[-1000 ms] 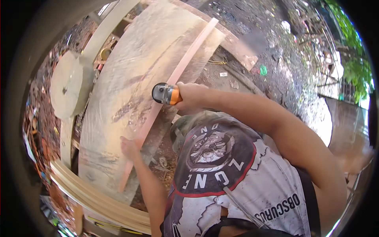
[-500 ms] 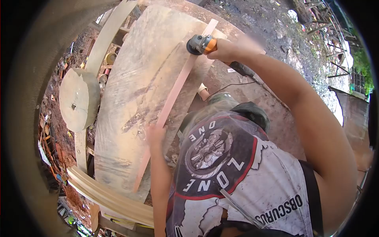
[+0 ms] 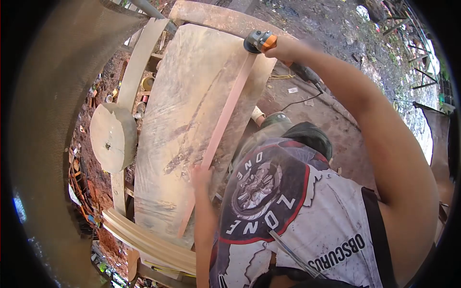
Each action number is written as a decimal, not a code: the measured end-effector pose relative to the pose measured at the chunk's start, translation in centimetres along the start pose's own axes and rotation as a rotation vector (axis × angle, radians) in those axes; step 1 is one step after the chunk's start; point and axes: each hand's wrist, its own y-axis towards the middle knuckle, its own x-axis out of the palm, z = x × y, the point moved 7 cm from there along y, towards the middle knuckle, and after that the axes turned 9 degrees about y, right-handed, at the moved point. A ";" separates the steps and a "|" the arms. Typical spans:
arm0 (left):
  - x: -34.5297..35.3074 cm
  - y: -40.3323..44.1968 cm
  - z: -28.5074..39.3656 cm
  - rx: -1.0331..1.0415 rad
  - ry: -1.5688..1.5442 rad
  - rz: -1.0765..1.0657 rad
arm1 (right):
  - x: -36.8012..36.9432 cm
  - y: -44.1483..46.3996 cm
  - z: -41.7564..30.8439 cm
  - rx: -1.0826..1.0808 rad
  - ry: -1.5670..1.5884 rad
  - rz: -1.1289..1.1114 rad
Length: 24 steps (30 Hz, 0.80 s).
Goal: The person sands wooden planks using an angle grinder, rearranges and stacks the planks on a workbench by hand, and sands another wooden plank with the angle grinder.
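My right hand (image 3: 284,50) is wrapped around an angle grinder (image 3: 260,41) with an orange and grey body. Its round disc rests at the far end of a long, thin wooden strip (image 3: 225,113). Lower down, my left hand (image 3: 200,176) grips the same strip; it is slightly blurred and its fingertips are partly hidden. Beneath the strip lies a broad, dusty wooden slab (image 3: 163,110) with dark scuff marks.
Left of the slab sits a round wood block (image 3: 113,139) on a plank (image 3: 139,72). Several stacked strips (image 3: 149,242) lie at the lower left. The grinder's cord (image 3: 297,102) trails over the ground on the right. Mesh cloth (image 3: 53,120) hangs at the left.
The whole view has shifted, so the slab and strip appear further right and lower. The grinder has moved toward the strip's far end, covering it. Both hands keep their holds.
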 end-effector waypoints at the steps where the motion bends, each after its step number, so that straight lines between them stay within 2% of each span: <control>1: 0.1 -0.1 0.0 0.001 0.008 0.005 | -0.3 0.3 0.4 0.008 0.004 0.015; 4: -0.1 0.1 0.3 0.024 0.030 0.058 | 1.2 0.0 0.6 -0.060 0.103 0.005; 5: -0.1 0.2 0.3 0.019 0.069 0.030 | 2.8 -0.7 0.2 -0.076 0.018 -0.054; 6: -0.1 0.3 0.4 0.011 0.106 -0.001 | 3.2 -4.4 -3.2 -0.235 0.220 -0.126; 7: -0.3 0.2 0.5 0.010 0.106 0.001 | 4.3 -6.1 -4.2 -0.162 0.114 -0.207; 10: -0.1 0.0 0.1 -0.009 0.089 -0.013 | 7.2 -7.4 -3.8 -0.116 0.065 -0.319; 13: 0.2 -0.1 -0.4 0.012 0.080 0.104 | 4.7 -7.4 -3.6 -0.138 -0.048 -0.225; 14: 0.0 -0.2 -0.2 0.017 0.068 0.132 | 4.5 -5.2 -1.5 -0.133 -0.044 -0.173; 15: -0.5 -0.5 -0.1 0.020 0.058 0.159 | 2.2 -5.2 -2.2 -0.176 0.037 -0.147; 18: -1.2 -0.6 0.4 -0.010 0.071 0.088 | -0.5 -0.4 1.7 -0.144 0.109 0.007; 20: -1.2 -0.5 0.2 -0.005 0.045 0.073 | -1.4 2.2 3.8 -0.060 0.101 -0.001; 24: -1.6 -1.0 1.2 0.070 0.077 0.056 | 0.0 1.1 3.8 -0.073 0.113 -0.013</control>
